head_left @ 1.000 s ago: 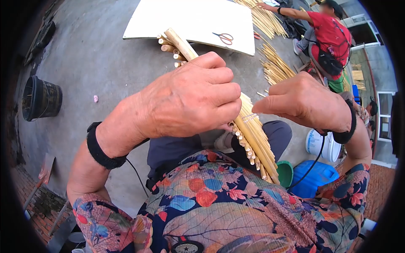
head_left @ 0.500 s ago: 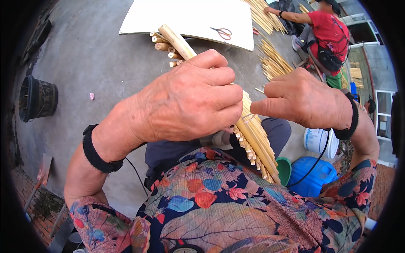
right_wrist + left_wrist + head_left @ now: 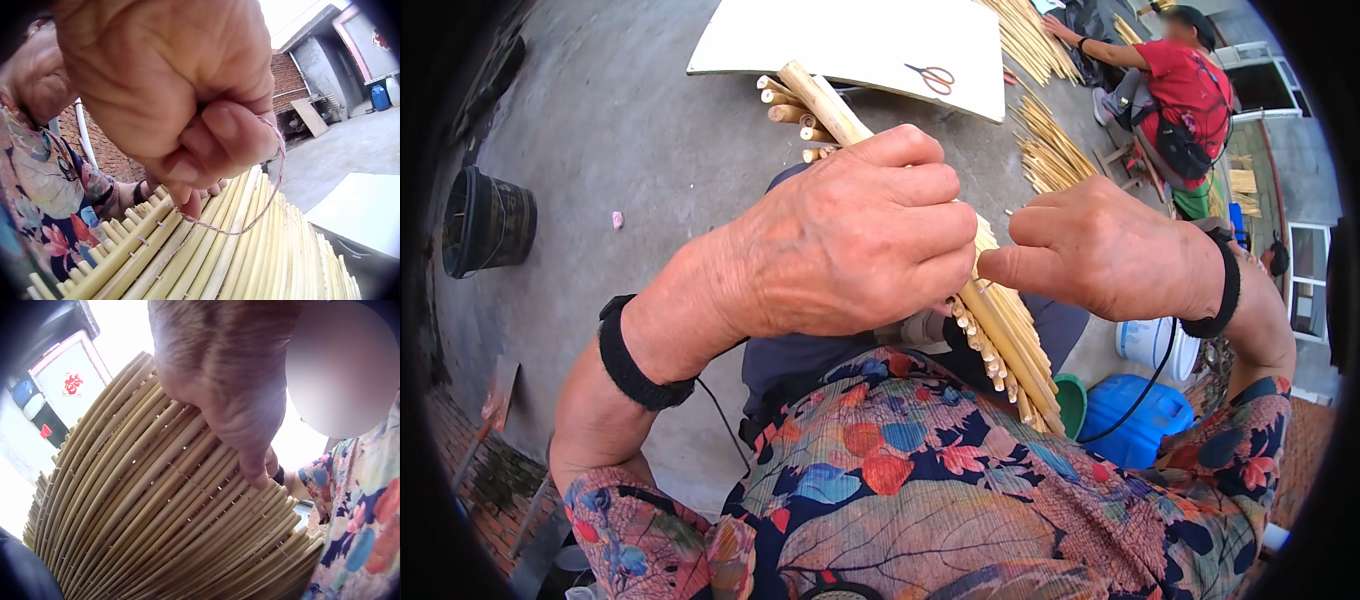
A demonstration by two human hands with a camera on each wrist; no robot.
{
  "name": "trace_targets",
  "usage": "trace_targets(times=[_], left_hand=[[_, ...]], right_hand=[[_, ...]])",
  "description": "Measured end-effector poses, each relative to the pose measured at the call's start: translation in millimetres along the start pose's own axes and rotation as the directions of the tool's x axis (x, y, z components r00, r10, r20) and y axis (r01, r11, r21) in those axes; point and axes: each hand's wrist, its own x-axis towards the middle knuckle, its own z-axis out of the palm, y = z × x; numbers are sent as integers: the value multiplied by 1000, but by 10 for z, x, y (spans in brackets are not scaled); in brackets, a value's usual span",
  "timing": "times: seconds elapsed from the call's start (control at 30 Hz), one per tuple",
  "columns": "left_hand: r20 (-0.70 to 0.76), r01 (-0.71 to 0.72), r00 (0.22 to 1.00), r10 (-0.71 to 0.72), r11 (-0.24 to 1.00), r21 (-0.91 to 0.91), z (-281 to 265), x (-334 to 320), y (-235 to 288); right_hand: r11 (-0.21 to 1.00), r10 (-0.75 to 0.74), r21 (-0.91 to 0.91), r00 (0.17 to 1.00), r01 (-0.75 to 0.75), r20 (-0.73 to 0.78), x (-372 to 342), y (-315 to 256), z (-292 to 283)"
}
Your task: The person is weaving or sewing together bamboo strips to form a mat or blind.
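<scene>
The left hand (image 3: 850,235) gripped the stick mat (image 3: 1008,345), which extended beneath both hands, while the right hand (image 3: 1105,245) had its fingers closed on a twisted string (image 3: 234,233) looping down to the mat, where uneven pulling risked slack binding or a snapped strand.

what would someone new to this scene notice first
The fan of pale canes stands out first, tied in rows and running down below the hands in the head view. Over it, the left hand grips the canes while the right hand pinches a red-and-white twisted cord. Beyond, orange-handled scissors lie on a white board.
</scene>
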Motion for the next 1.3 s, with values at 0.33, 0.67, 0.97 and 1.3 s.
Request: trace_targets(times=[0.33,0.67,0.97,1.3], left_hand=[[-25,-44,999,44,999,-18,22,218,-280],[296,-102,947,127,990,-101,218,1166,-1041],[235,-142,955,180,975,-171,229,1180,-1114],[182,-139,966,181,965,-224,122,994,-1002]], right_hand=[[989,96,114,995,-92,-28,7,154,-40],[850,484,280,871,-446,-85,-568,548,-108],[787,580,316,810,-530,-85,-609,462,-73],[835,520,280,845,-473,-125,-542,346,-80]])
